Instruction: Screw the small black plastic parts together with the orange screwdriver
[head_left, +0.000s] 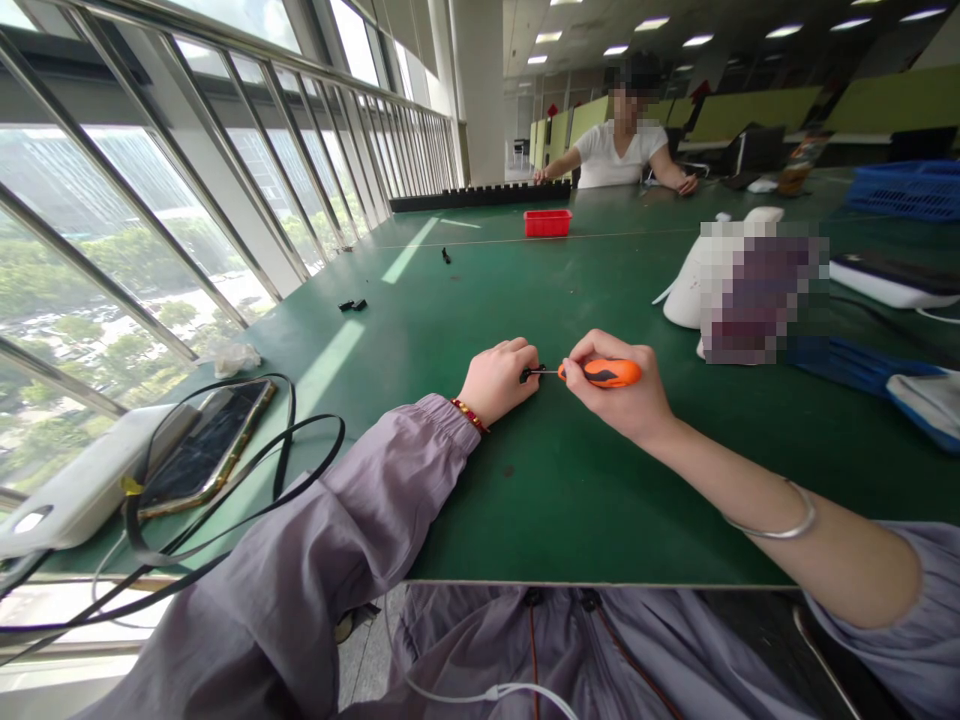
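My right hand (626, 400) is closed round an orange and black screwdriver (611, 373), its thin shaft lying level and pointing left. The tip meets a small black part (527, 375), too small to identify, gripped in the fingers of my left hand (501, 385). That hand is closed and rests low over the green table (600, 520). Part of the black piece is hidden by my left fingers.
Black cables (300, 425), a phone (210, 450) and a white device (82, 480) lie at left. Small black pieces (352, 305) and a red bin (547, 223) are ahead. A white figure (686, 285) stands at right. A person (622, 150) sits across the table.
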